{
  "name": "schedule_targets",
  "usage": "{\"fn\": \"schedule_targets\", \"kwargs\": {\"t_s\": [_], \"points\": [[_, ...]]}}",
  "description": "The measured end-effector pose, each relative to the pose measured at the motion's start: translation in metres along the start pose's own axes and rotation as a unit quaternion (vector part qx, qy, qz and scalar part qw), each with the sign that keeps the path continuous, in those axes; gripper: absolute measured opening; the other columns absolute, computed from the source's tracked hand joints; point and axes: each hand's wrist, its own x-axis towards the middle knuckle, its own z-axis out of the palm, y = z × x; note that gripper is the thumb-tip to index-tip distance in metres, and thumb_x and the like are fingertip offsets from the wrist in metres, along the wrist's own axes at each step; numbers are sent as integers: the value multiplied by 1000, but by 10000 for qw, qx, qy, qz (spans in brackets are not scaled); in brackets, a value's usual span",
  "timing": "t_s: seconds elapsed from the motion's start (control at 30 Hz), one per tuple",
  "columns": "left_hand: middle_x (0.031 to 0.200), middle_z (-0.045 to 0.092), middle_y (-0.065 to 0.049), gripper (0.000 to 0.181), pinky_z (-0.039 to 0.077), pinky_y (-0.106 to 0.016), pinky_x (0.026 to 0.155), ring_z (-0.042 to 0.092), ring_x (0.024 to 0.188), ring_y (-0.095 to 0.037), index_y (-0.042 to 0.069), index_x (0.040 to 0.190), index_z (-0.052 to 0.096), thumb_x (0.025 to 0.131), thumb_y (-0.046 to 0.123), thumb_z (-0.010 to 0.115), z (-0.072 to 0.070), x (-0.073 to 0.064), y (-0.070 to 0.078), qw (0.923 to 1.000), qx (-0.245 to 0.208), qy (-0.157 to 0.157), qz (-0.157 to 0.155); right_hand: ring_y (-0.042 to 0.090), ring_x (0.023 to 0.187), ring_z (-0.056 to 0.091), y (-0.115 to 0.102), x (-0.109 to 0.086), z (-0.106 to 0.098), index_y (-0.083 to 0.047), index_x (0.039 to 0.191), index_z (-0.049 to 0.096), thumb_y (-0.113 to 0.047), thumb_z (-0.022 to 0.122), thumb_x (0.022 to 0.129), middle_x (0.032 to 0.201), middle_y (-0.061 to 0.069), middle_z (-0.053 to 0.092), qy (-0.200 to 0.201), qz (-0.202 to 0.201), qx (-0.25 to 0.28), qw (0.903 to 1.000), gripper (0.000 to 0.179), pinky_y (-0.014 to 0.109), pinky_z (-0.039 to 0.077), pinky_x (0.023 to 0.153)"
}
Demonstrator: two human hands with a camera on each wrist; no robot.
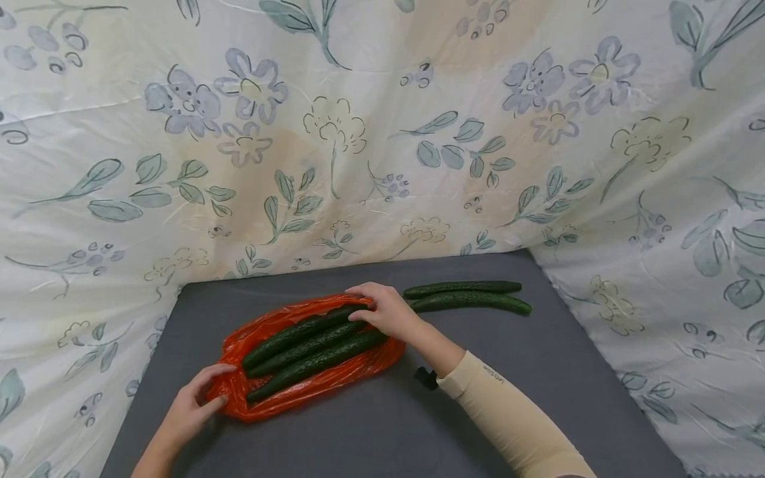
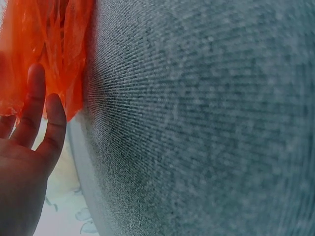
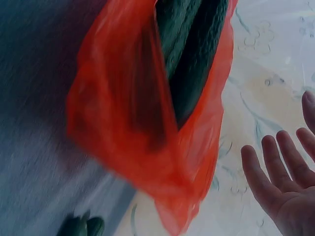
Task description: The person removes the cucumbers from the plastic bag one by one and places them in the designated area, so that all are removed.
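Note:
A red plastic bag lies spread on the grey table, with three long dark green cucumbers on view in its opening. My left hand is at the bag's left end, thumb and fingers apart. In the left wrist view, its extended fingers lie against the red plastic. Over the right end of the cucumbers is my right hand, its fingers spread. The right wrist view shows that hand holding nothing, beside the bag in the picture.
Two more cucumbers lie side by side on the grey table, right of the bag. Flower-patterned cloth rises behind the table and along both sides. A small black object sits by the right sleeve's cuff.

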Motion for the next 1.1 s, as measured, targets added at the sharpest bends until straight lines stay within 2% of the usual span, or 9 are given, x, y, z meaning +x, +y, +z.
{"fn": "schedule_targets", "kwargs": {"t_s": [0.07,0.3,0.4,0.53,0.63,0.73,1.0,1.1], "points": [[131,58,11,42,46,-6,86,47,119,16,-1,130,60,90,-5,69,0,0,-1,10000,5,-2,-15,32,126,58,-4,2,5,-13,138,61,-21,75,91,137,12,61,-137,25,50,9999,50,50,52,98],[131,60,-8,42,45,-6,85,46,118,17,1,130,61,89,-4,70,-2,2,2,9998,130,-1,-125,30,124,59,-9,10,21,-14,135,64,-25,75,91,135,6,63,-503,48,-84,9987,46,46,54,96],[131,59,-7,42,45,-6,86,46,119,17,2,130,61,90,-4,69,-2,3,1,9999,114,-22,-86,25,125,59,-8,16,28,-16,135,64,-28,75,91,134,3,64,-726,110,-333,9967,47,42,51,99],[132,59,-6,43,45,-6,87,45,121,17,1,131,60,90,-5,69,-2,3,-2,10000,-2,-31,31,18,125,59,-8,26,40,-16,134,65,-32,76,90,134,-1,65,-994,323,-617,9926,48,41,43,111],[132,60,-5,43,44,-5,89,45,122,17,0,130,60,89,-6,69,-1,2,-3,9999,-42,-16,99,16,125,59,-7,33,48,-17,134,66,-31,76,90,134,-3,65,-1172,492,-658,9897,47,39,44,110],[131,60,-5,42,43,-4,90,45,123,16,-1,130,60,89,-7,69,-1,2,-3,9999,-56,-9,109,16,125,59,-6,39,55,-17,133,67,-28,77,90,134,-4,65,-1282,608,-654,9877,46,34,49,103],[130,58,12,42,42,-4,89,44,122,17,-3,130,59,90,-7,68,-2,1,0,9999,-130,0,-36,19,132,54,-2,55,62,-19,134,66,-27,78,89,139,-1,62,-1229,839,-730,9862,47,37,48,105],[131,58,13,43,42,-4,89,44,122,17,-4,131,59,89,-8,68,-3,1,-1,9999,-149,-3,-22,20,134,53,0,60,64,-19,136,64,-26,78,89,141,-1,60,-1235,967,-714,9850,49,37,47,106]]}}
